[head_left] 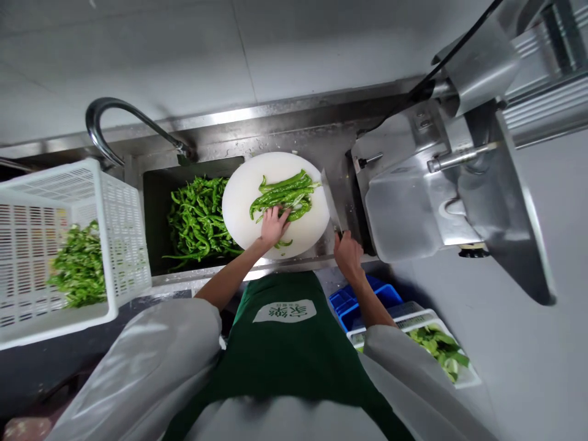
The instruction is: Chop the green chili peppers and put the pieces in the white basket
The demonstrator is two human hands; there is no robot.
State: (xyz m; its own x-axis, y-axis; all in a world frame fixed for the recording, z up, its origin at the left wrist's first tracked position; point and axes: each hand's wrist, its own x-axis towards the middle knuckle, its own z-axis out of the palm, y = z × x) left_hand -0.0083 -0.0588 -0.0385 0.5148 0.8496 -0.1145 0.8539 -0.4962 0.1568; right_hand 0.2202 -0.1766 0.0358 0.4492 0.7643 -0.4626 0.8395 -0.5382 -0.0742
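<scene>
Several long green peppers (287, 191) lie side by side on a round white cutting board (241, 211). My left hand (274, 225) rests on the lower peppers with its fingers spread. At the board's right edge, my right hand (348, 252) is closed around the handle of a knife (329, 199). Its wide blade points away from me and stands beside the pepper ends. A small curved piece of pepper (283, 244) lies near the front of the board.
Left of the board, a sink basin (156, 214) holds a heap of green peppers (202, 217) under a curved faucet (98, 122). A white basket (110, 245) contains cut peppers. A metal slicer (404, 208) stands right; blue (390, 295) and white crates (427, 315) sit below.
</scene>
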